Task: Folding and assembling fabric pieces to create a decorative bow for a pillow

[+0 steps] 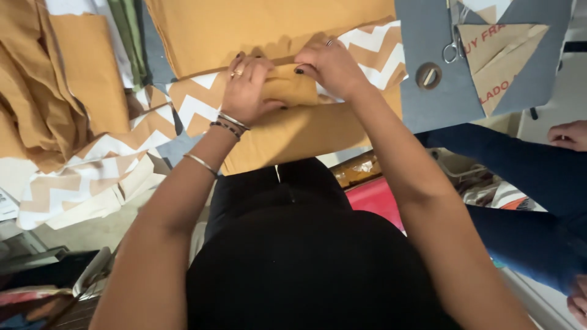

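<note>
- mustard fabric [287, 131] was a soft, matte woven cloth, lying flat on the work surface right in front of the person, with one small folded bit bunched up between both hands
- left hand [246, 91] was pressed down on that fold, fingers curled over it, a ring on one finger and thin bracelets [231, 124] at the wrist
- right hand [330, 66] was right next to it, fingertips pinching the same fold, so both hands were close together and clamped on the cloth
- zigzag fabric [195, 107] in tan and white was poking out from under the mustard piece, more of it trailing off to the left in loose wrinkly layers
- another big mustard sheet [257, 27] was spread out just past the hands, so the far side was pretty crowded
- grey board [434, 104] sat to the right, stiff and flat, with a round metal thing [428, 75] on it, scissors [452, 50] and a triangular brown paper piece [498, 58]
- someone else's arm in a dark blue sleeve [520, 165] reached across under the board's near edge, their hand [568, 134] at the right edge of the frame
- crumpled mustard heap [36, 91] filled the left side, so the only free room was the strip of cloth close to the body
</note>
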